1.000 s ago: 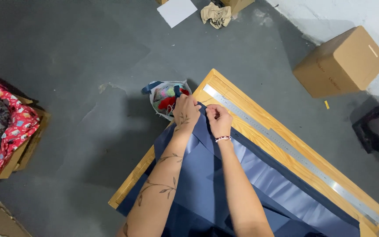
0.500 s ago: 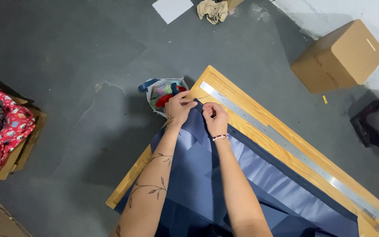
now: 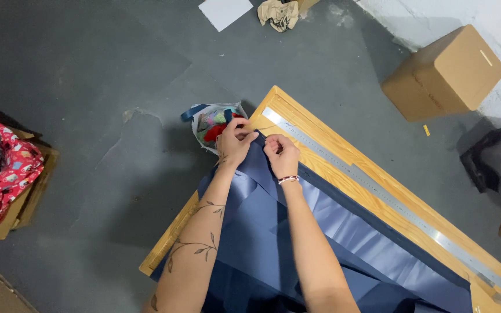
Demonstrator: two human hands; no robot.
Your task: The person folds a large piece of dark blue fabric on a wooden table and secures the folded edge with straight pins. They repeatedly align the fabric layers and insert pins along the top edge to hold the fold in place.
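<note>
A sheet of dark blue fabric (image 3: 297,243) lies folded over a light wooden table (image 3: 320,136). At the table's far corner my left hand (image 3: 236,142) pinches the fabric's corner edge. My right hand (image 3: 282,155), with a bracelet at the wrist, grips the same edge a little to the right. The two hands are almost touching. A long metal ruler (image 3: 378,194) runs along the table's far edge, just beyond my right hand.
A bag of colourful scraps (image 3: 213,122) sits on the grey floor beside the table corner. A cardboard box (image 3: 445,72) stands at the upper right, a white sheet (image 3: 224,11) and crumpled paper (image 3: 278,13) at the top, red patterned cloth (image 3: 4,174) in a box at left.
Both hands stay pinched on the fabric's corner and have shifted slightly toward the table corner. The view has drifted a little.
</note>
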